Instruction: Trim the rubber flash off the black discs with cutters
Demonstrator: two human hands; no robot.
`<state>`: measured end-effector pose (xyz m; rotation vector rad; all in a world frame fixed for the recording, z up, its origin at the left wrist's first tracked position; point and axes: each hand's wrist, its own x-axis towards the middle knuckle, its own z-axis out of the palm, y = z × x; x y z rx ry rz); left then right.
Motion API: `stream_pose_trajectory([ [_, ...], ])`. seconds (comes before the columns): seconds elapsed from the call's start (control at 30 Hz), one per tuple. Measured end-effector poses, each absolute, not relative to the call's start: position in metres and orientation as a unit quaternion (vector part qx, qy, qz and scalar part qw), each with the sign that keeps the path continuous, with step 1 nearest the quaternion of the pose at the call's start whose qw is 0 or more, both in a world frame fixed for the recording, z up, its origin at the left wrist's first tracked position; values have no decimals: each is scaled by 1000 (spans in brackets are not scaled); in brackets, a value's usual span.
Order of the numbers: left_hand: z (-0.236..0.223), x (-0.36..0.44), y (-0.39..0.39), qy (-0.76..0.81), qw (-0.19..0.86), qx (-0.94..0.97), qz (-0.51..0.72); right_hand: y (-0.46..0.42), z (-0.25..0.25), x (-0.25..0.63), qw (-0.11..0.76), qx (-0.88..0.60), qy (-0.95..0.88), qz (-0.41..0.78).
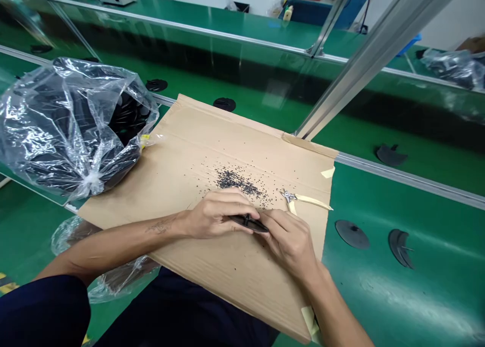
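Between both hands is a black plastic disc-like part, tilted so its edge and a rib show. My left hand is closed on its left side. On the right end, my right hand grips the same part with fingers and thumb; its fingertips are partly hidden. Just beyond the hands, a pile of tiny black plastic bits lies scattered on a cardboard sheet. A pair of side cutters with pale handles rests on the cardboard, right of the pile.
A clear plastic bag full of black parts stands at the left. On the green bench at the right lie a round black part and a curved one. A slanting metal post rises behind the cardboard, beside a clear panel.
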<state>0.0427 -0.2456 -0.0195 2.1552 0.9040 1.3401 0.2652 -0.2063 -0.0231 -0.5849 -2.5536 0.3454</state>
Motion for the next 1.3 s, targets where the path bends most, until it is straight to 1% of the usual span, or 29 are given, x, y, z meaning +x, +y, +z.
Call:
stream_pose_trajectory([
  [0.1,-20,42,-247,330,219,778,489,-208,-25,263,252,-213,-928,169],
  [0.23,-19,43,-245,321,258,777,476,-207,-22,261,284,-216,-904,235],
  [0.3,-21,43,-243,321,266,775,474,-202,-16,264,276,-216,-905,242],
  [0.4,-25,42,-242,348,244,768,478,-187,-9,279,227,-256,-922,183],
  [0.5,-29,40,-241,392,193,761,480,-170,-9,302,172,-362,-915,44],
  [0.53,-30,40,-240,405,179,757,480,-166,-11,309,145,-379,-914,19],
  [0.6,-32,39,-240,421,163,750,483,-161,-16,319,110,-391,-914,0],
  [0.67,-33,39,-240,425,154,746,489,-160,-20,322,101,-400,-911,0],
  [0.73,-33,39,-240,420,148,748,491,-163,-19,318,125,-411,-903,9],
  [0.8,-33,39,-239,417,147,751,491,-167,-14,310,176,-416,-891,39],
  [0.87,-33,40,-239,418,151,748,493,-172,-7,300,229,-406,-880,92],
  [0.93,-34,40,-238,418,151,745,497,-179,0,291,261,-378,-876,147],
  [1.07,-35,39,-238,412,151,745,502,-190,3,280,280,-316,-883,206],
  [1.3,-34,39,-237,392,161,753,503,-192,-2,276,305,-263,-899,171],
])
